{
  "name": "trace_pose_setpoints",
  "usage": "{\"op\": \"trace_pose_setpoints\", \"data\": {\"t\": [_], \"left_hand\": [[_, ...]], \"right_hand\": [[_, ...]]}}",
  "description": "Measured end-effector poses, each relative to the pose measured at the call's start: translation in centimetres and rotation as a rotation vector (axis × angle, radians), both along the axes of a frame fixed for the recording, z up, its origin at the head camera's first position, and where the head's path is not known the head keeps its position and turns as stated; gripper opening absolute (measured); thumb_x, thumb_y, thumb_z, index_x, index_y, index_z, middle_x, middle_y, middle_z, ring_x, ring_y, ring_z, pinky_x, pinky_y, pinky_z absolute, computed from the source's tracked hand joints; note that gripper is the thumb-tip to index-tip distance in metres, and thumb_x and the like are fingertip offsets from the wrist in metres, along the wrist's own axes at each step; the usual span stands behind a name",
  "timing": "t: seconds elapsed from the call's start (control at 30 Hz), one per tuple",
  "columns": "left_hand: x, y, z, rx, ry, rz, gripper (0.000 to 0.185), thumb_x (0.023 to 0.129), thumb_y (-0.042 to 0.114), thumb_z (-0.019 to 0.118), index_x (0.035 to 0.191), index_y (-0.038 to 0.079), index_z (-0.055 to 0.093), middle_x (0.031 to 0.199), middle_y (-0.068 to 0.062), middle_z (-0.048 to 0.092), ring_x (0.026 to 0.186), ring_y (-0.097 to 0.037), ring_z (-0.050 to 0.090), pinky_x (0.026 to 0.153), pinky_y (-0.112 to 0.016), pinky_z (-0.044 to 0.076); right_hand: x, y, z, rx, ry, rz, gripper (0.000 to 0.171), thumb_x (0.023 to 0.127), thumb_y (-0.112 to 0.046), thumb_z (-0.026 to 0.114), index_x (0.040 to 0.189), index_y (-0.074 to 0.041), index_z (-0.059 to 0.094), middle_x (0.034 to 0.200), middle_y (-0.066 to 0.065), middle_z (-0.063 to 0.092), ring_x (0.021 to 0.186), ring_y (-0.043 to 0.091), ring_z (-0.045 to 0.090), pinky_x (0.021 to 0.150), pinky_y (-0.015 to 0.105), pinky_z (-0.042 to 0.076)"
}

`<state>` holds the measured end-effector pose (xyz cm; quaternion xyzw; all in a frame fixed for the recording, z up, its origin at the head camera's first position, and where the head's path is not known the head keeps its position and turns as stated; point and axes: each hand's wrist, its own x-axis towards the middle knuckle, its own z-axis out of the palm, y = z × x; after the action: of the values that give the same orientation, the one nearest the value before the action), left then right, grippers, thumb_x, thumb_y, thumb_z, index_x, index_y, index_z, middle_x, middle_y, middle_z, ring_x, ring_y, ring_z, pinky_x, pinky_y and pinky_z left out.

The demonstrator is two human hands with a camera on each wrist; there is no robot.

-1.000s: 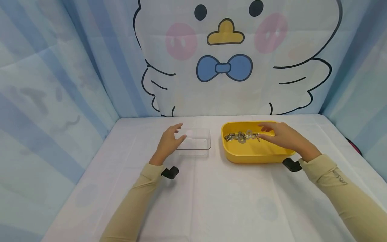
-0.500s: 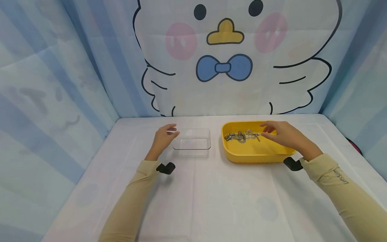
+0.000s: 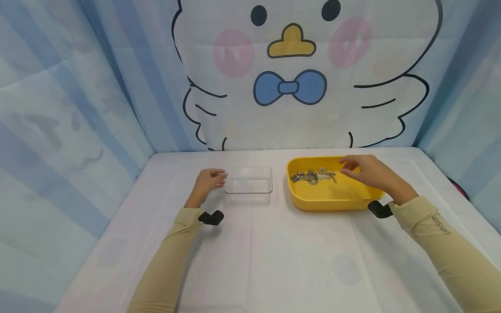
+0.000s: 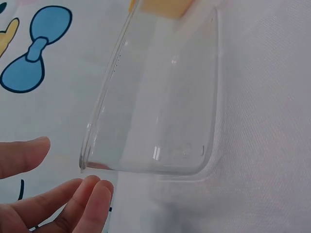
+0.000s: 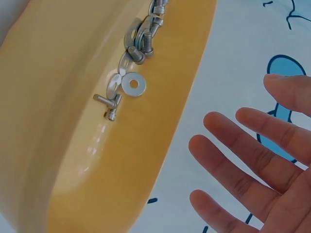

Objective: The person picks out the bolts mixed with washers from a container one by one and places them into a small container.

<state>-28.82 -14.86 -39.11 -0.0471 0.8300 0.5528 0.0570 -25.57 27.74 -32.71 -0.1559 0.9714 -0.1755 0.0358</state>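
Observation:
A clear plastic box (image 3: 248,193) stands on the table, left of a yellow tray (image 3: 336,205). Just off the box's left end is my left hand (image 3: 204,186), with nothing in its grasp. In the left wrist view its fingertips (image 4: 99,196) lie close to the box's corner; whether they touch it I cannot tell. My right hand (image 3: 368,170) hovers over the tray's right side, fingers spread and holding nothing. Metal screws (image 3: 311,174) and flat washers (image 5: 133,84) lie in a loose cluster along the tray's back left.
A white cloth covers the table (image 3: 274,261). Behind it hangs a printed curtain (image 3: 289,117) with a cartoon bird, and blue striped curtains (image 3: 58,130) flank the sides. The edge of a faint clear object (image 3: 213,308) shows at the bottom.
My left hand has drawn back leftward from over the clear box and lowered beside its left end. My right hand has shifted slightly right over the tray.

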Motion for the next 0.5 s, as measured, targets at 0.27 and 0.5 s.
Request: {"op": "trace_pose_setpoints", "data": {"t": [0.27, 0.5], "left_hand": [[0.0, -0.3, -0.5, 0.038, -0.049, -0.025, 0.039, 0.093, 0.016, 0.058, 0.126, -0.005, 0.055, 0.128, -0.022, 0.056, 0.113, -0.028, 0.057, 0.095, -0.035, 0.052], [0.2, 0.0, -0.7, 0.047, -0.072, 0.004, 0.036, 0.091, 0.01, 0.06, 0.125, -0.002, 0.057, 0.121, -0.019, 0.059, 0.104, -0.023, 0.059, 0.094, -0.035, 0.053]], "right_hand": [[-1.3, -0.3, 0.0, -0.049, -0.039, -0.026, 0.042, 0.094, -0.026, 0.057, 0.125, 0.003, 0.054, 0.111, 0.023, 0.062, 0.1, 0.033, 0.057, 0.09, 0.051, 0.049], [-2.7, -1.0, -0.2, -0.092, -0.055, -0.003, 0.037, 0.093, -0.018, 0.059, 0.122, 0.004, 0.057, 0.111, 0.023, 0.064, 0.101, 0.034, 0.058, 0.091, 0.05, 0.05]]}}
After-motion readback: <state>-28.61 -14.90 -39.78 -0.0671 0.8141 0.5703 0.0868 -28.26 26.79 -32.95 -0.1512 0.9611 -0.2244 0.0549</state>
